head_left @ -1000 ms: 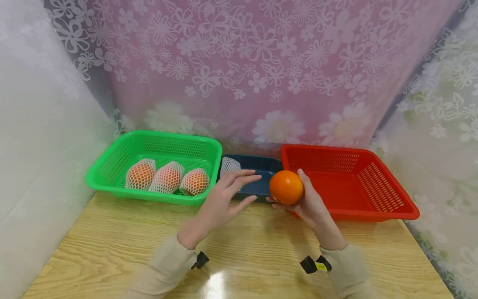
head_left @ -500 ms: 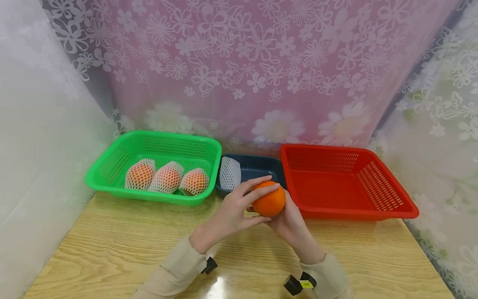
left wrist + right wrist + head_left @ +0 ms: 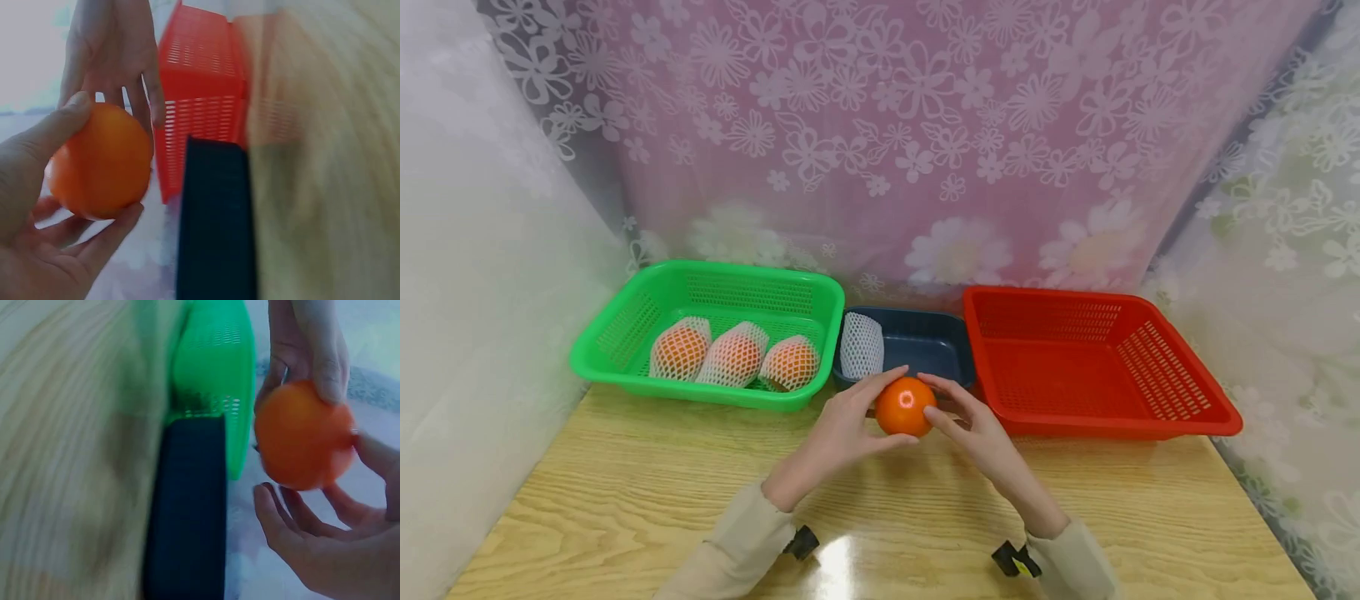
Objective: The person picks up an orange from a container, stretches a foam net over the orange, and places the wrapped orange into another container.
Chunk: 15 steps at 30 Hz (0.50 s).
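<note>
A bare orange [image 3: 906,406] is held up just in front of the dark blue tray [image 3: 928,346]. My left hand [image 3: 842,429] grips it from the left; in the left wrist view its thumb lies on one side and its fingertips on the other. My right hand [image 3: 977,437] is at the orange's right side, its thumb tip at the skin. In the right wrist view, the fingers [image 3: 275,528] of this hand are spread loosely below the fruit. A white foam net sleeve [image 3: 862,346] stands at the left end of the tray.
On the left, a green basket [image 3: 752,287] holds fruit in foam nets [image 3: 735,356]. A red basket [image 3: 1067,358] stands on the right, against the tray. All stand on a wooden table [image 3: 685,467] before a flowered pink curtain [image 3: 880,125].
The orange has moved left, from the right hand alone to between both hands. My left hand has taken hold of it, and the right hand's fingers have loosened.
</note>
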Each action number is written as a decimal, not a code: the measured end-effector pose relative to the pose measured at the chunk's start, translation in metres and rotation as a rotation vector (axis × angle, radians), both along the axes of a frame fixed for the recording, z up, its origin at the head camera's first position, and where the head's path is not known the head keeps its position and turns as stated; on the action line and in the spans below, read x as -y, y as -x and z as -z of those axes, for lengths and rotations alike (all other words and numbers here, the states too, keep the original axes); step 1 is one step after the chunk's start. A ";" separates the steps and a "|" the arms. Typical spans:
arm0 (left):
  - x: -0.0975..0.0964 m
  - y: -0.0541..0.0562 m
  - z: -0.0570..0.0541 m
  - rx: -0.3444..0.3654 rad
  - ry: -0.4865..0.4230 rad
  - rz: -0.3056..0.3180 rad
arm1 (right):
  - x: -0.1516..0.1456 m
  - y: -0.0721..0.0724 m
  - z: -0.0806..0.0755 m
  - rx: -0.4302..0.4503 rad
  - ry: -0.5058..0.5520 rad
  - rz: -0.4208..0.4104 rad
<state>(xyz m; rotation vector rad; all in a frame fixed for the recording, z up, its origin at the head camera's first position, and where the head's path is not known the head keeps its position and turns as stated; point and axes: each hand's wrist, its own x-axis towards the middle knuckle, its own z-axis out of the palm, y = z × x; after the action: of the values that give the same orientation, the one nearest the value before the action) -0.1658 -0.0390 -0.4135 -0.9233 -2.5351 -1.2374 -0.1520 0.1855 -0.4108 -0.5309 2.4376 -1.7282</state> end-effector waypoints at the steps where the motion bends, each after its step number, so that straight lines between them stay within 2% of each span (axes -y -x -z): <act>1: 0.001 -0.001 0.002 0.042 0.015 -0.012 | 0.000 0.000 0.004 -0.005 -0.032 -0.011; 4: 0.004 -0.001 0.010 0.112 0.070 -0.040 | 0.001 0.000 0.013 -0.021 -0.103 -0.047; 8: 0.006 0.002 0.022 0.140 0.131 -0.031 | 0.003 -0.001 0.020 -0.026 -0.130 -0.078; 15: 0.010 0.000 0.037 0.207 0.119 0.006 | 0.005 0.002 0.027 -0.033 -0.166 -0.131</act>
<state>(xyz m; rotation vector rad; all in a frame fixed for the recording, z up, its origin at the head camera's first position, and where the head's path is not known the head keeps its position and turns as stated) -0.1655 -0.0486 -0.4506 -0.8678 -2.7950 -1.2546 -0.1544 0.1806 -0.4378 -0.6860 2.4777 -1.4632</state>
